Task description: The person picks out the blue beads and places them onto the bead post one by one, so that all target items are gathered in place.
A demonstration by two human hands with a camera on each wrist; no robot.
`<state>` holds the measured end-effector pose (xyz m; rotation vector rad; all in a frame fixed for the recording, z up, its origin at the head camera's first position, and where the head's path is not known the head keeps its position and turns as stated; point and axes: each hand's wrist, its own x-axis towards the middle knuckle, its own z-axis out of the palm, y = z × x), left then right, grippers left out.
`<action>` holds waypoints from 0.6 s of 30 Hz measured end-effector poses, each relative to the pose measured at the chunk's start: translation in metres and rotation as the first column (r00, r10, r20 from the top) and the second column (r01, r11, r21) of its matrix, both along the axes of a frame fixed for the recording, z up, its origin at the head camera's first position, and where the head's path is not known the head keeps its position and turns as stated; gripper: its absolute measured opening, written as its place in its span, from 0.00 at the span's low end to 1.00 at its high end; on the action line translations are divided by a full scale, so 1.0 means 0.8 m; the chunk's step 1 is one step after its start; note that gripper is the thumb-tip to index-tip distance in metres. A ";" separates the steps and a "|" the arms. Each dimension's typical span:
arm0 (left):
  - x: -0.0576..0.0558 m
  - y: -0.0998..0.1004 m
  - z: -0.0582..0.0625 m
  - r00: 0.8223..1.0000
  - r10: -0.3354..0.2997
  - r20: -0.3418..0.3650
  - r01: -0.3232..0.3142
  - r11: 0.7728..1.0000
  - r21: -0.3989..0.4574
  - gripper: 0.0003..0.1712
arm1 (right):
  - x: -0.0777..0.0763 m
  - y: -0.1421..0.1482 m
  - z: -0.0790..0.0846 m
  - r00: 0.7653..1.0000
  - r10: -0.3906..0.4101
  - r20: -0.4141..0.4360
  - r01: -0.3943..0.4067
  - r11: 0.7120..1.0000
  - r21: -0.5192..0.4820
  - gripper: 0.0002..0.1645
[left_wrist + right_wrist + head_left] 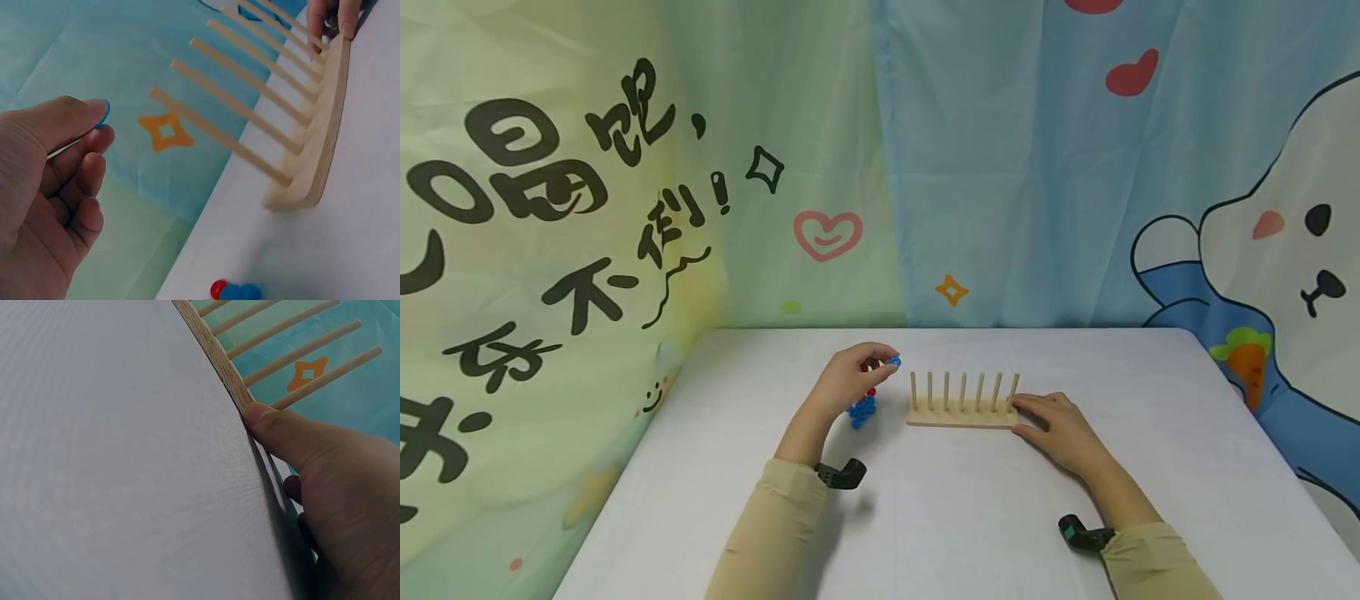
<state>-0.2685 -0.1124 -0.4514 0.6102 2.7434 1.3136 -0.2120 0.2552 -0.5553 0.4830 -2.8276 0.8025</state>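
Between thumb and forefinger my left hand (844,385) pinches a small blue bead (896,361); only a thin blue edge (107,115) of it shows in the left wrist view. It is held up just left of a pale wooden peg stand (962,422), apart from the pegs. The stand has a long base and a row of several upright bare pegs (219,134). My right hand (1060,432) grips the stand's right end, its thumb (259,415) on the front edge and its fingers partly hidden behind.
A small cluster of blue and red beads (862,412) lies on the white table (970,517), below my left hand and left of the stand. Behind the table's far edge hangs a printed curtain (1000,208). Black wrist cameras (842,474) sit on both wrists.
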 end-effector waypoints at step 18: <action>0.004 0.026 -0.017 0.999 -0.046 0.003 0.046 0.999 -0.005 0.16 | 0.000 0.001 0.001 0.999 -0.015 0.042 0.015 1.000 0.000 0.31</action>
